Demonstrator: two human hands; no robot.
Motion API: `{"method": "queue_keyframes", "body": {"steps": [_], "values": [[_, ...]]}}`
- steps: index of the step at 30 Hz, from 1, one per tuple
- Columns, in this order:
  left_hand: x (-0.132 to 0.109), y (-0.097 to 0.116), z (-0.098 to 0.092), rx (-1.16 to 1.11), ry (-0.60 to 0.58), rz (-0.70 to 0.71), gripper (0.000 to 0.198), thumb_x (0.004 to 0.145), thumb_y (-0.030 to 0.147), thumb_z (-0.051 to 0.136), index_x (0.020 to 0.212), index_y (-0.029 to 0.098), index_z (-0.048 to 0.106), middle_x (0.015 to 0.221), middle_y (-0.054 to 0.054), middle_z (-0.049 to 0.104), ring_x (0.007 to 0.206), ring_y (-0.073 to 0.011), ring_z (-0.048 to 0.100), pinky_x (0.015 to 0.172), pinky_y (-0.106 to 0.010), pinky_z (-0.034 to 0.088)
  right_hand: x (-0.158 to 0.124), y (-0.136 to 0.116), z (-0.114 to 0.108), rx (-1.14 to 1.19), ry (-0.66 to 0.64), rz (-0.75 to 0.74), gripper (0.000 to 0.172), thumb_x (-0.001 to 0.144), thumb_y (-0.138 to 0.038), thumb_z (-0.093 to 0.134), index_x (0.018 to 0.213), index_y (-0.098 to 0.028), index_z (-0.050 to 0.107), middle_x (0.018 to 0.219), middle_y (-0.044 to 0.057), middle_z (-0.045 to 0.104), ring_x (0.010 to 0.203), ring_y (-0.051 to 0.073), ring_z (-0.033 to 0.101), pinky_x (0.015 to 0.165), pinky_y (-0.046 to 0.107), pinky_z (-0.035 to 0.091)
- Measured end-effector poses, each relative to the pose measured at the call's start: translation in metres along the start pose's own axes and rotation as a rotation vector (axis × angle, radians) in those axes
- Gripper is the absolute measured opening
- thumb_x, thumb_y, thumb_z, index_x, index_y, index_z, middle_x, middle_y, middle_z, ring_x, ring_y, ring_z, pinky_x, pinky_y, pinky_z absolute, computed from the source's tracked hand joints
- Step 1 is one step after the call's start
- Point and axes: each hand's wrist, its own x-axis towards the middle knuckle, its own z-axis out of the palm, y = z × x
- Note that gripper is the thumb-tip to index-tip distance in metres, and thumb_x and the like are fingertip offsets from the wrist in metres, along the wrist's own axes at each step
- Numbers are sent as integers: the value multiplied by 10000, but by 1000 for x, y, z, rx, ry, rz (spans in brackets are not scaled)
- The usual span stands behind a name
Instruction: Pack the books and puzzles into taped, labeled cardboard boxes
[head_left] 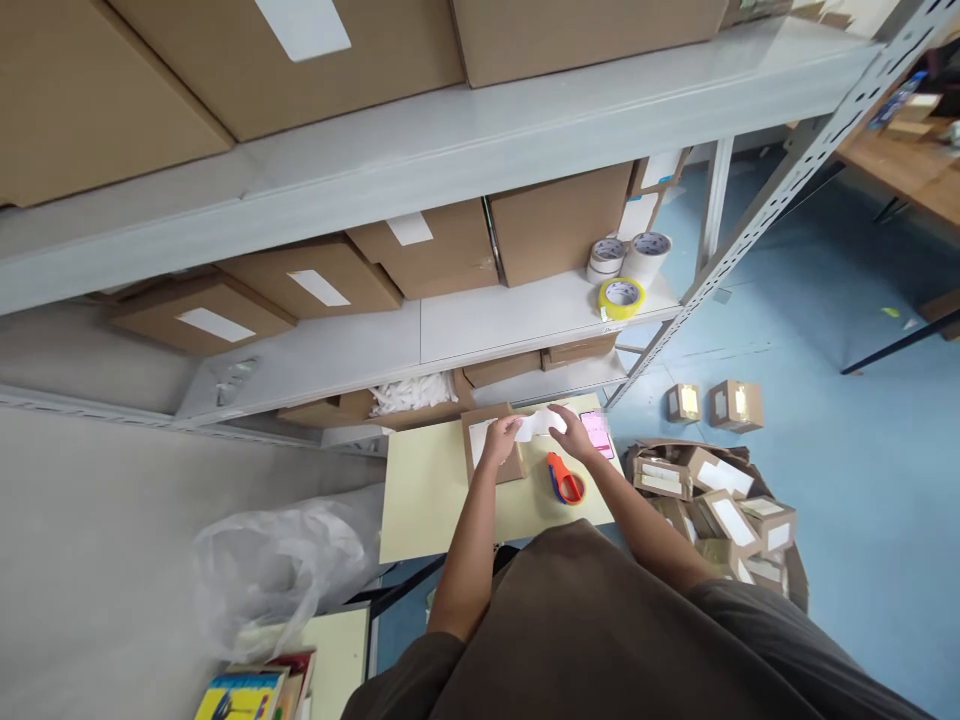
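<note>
Both of my hands are over the pale yellow table (420, 495). Between them stretches a white paper strip (534, 424), slightly curled, perhaps a sticker label. My left hand (501, 441) pinches its left end, just above a small cardboard box (513, 467) that bears a white label (478, 440). At the strip's right end, my right hand (571, 436) has its fingers closed on it. An orange and blue tape dispenser (564, 480) with a tape roll lies below the right hand. A phone (597, 434) with a pink screen is to the right of that hand.
Grey metal shelving (525, 130) with large cardboard boxes (559, 225) rises in front. Tape rolls (621, 298) stand on its middle shelf. At the right, a big open carton (801, 570) holds several small boxes. A clear plastic bag (300, 560) hangs at the left.
</note>
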Motion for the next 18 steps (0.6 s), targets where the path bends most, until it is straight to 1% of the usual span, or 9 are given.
{"method": "queue_keyframes", "body": {"steps": [2, 3, 5, 6, 8, 10, 12, 15, 18], "values": [[-8, 7, -20, 26, -48, 25, 404, 930, 530, 692, 1071, 188, 855, 1118, -120, 840, 1034, -302, 763, 945, -387, 586, 13, -1, -6, -73, -69, -50, 480, 836, -343, 747, 1311, -275, 764, 1466, 127, 699, 1435, 364, 569, 1222, 586, 436], [-11, 10, -28, 35, -62, 26, 415, 927, 540, 696, 1076, 187, 856, 1119, -117, 840, 1040, -301, 762, 946, -382, 586, 20, -3, -7, -89, -131, -64, 422, 838, -355, 754, 1250, -273, 790, 1412, 124, 732, 1389, 364, 603, 1196, 568, 461], [-17, 13, -41, 39, -65, 4, 432, 921, 550, 703, 1087, 182, 855, 1113, -114, 841, 1035, -301, 763, 939, -379, 589, 32, -9, -8, -90, -281, -57, 275, 868, -408, 739, 1090, -270, 824, 1224, 108, 803, 1187, 336, 701, 1055, 501, 552], [-20, 14, -46, 39, -50, -16, 433, 914, 548, 710, 1087, 178, 855, 1109, -116, 842, 1022, -300, 765, 925, -380, 592, 37, -12, -8, -78, -350, -41, 243, 883, -444, 725, 1010, -263, 824, 1112, 95, 821, 1059, 310, 726, 956, 454, 580], [-24, 13, -54, 42, 17, -51, 414, 893, 528, 735, 1068, 173, 856, 1096, -120, 842, 996, -296, 766, 900, -380, 595, 43, -18, -7, -19, -440, -4, 292, 893, -519, 705, 902, -243, 800, 934, 66, 811, 856, 254, 708, 780, 366, 567], [-28, 10, -57, 42, 102, -76, 372, 856, 500, 776, 1016, 174, 857, 1050, -112, 843, 966, -289, 764, 879, -376, 595, 45, -22, -6, 70, -462, 18, 355, 862, -575, 718, 853, -224, 773, 844, 43, 781, 755, 214, 661, 679, 312, 517], [-31, 4, -58, 15, 183, -102, 331, 815, 478, 819, 947, 177, 853, 962, -93, 839, 915, -279, 760, 847, -363, 592, 45, -23, -7, 146, -462, 37, 385, 820, -597, 750, 829, -213, 757, 797, 27, 753, 702, 188, 625, 629, 287, 476], [-35, -5, -58, -105, 319, -147, 324, 777, 482, 849, 872, 172, 836, 847, -66, 811, 824, -254, 746, 767, -333, 582, 45, -21, -12, 198, -448, 113, 407, 771, -611, 798, 818, -210, 751, 742, 16, 723, 648, 176, 601, 587, 280, 445], [-38, -15, -64, -210, 411, -163, 352, 742, 498, 871, 872, 173, 834, 852, -61, 810, 829, -246, 746, 747, -317, 580, 48, -14, -19, 228, -368, 144, 451, 725, -651, 834, 803, -216, 742, 706, 10, 708, 638, 188, 612, 591, 298, 470]]}}
